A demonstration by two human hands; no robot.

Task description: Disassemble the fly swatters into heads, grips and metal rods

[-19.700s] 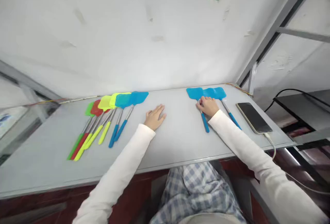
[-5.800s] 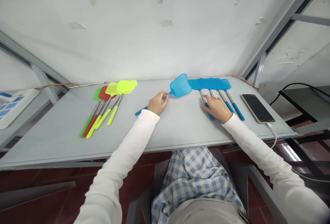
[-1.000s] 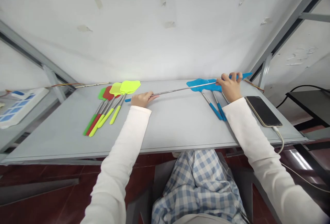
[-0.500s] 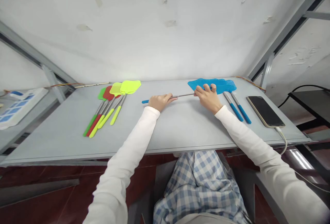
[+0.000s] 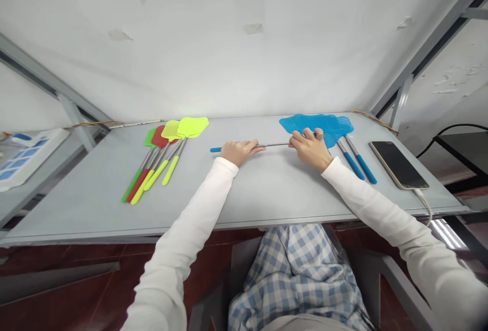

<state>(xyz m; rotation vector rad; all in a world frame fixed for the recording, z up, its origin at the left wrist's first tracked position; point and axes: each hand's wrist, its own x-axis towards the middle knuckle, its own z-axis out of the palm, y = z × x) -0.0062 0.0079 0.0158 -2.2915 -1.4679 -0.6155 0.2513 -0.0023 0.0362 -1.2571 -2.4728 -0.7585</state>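
Observation:
A blue fly swatter with a metal shaft [image 5: 277, 144] lies crosswise between both hands, just above or on the grey table. My left hand [image 5: 238, 153] is closed around it, with the blue handle end [image 5: 215, 150] sticking out to the left. My right hand [image 5: 311, 148] grips the far end of the shaft near its blue head, which the fingers partly cover. Behind and beside that hand are more blue fly swatters [image 5: 301, 122], their heads overlapping. Two blue handles [image 5: 366, 168] point toward the front right.
Green, red and yellow fly swatters [image 5: 156, 163] lie fanned out on the table's left part. A phone [image 5: 398, 165] with a white cable [image 5: 424, 201] lies at the right. The wall [image 5: 244, 77] stands behind the table [image 5: 160, 224]. A white tray with blue compartments [image 5: 28, 158] is far left.
The view has shifted slightly. Both hands keep their hold on the shaft, and a bit more blue mesh shows to the right of my right hand.

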